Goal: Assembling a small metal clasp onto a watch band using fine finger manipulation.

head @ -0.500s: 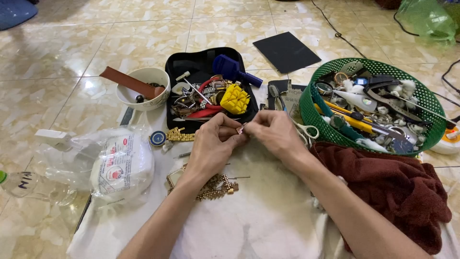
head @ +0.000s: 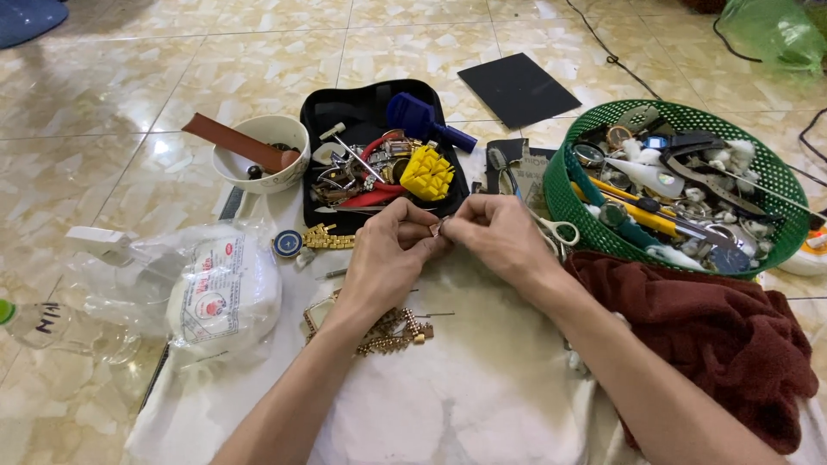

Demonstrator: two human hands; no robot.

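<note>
Floor: glossy beige marble-pattern tiles, with a white cloth (head: 482, 387) spread over them at the near centre.
Left hand (head: 389, 250): over the cloth, fingertips pinched together on a small metal part (head: 436, 228).
Right hand (head: 500, 237): facing the left hand, fingertips also closed on the same small metal part; the two hands touch at the tips.
Small metal part: held between both hands just near of the black tool case (head: 379, 155); too small to tell its kind.
Gold watch bracelet (head: 383, 331): lies on the cloth under the left wrist.
Black tool case: far centre, open, holding a yellow block (head: 426, 172), a blue tool (head: 422, 119) and metal bits.
White bowl (head: 258, 155): left of the case, a brown strap (head: 233, 139) resting across it.
Green basket (head: 680, 185): far right, full of watches and tools.
Dark red cloth (head: 715, 336): right, near of the basket.
Plastic bag (head: 215, 288): left, holding a white roll.
Scissors (head: 556, 228): white-handled, between right hand and basket.
</note>
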